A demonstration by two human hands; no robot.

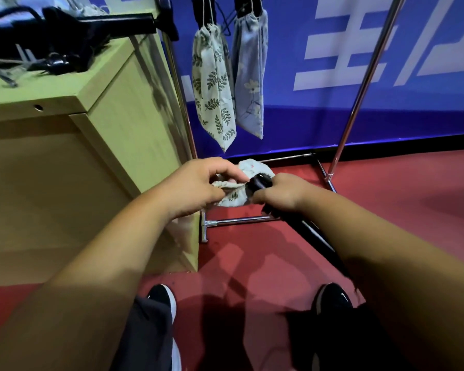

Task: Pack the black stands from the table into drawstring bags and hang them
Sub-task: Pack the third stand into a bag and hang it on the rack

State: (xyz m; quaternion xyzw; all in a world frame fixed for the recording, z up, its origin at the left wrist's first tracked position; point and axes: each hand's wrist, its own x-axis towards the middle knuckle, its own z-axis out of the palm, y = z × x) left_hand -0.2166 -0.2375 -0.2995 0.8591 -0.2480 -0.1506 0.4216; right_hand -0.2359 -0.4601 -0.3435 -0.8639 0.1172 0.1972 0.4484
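A: Which step were we on?
B: Bagging, by our read. L hand (196, 187) pinched the rim of the drawstring bag (235, 198), thumb and forefinger clamped on the cloth, other fingers curled under. We judged this kept the mouth spread for the tip to enter.
A: And the R?
B: R hand (284, 192) was wrapped round the black stand (310, 232) near its far end, fingers closed on it. The shaft ran back toward us under the R forearm. The tip sat at the bag mouth, between the two hands, in mid-air above the floor (386, 196), just right of the table (113, 84). How far in, we couldn't tell, since cloth bunched over it.
A: Why held off the table?
B: Prob. because the stand is long and its free end needs room. Guess only.
A: Progress?
B: Two bags hung on the rack (359, 84) at the far side, the leaf-print bag (214, 87) on the left and the blue floral bag (249, 73) just beside it. Black gear (73, 28) lay on the tabletop far left, blurred, count n/a. So partway.
A: Risk?
B: Cloth snagging on the tip. The L pinch must hold while the R pushes.
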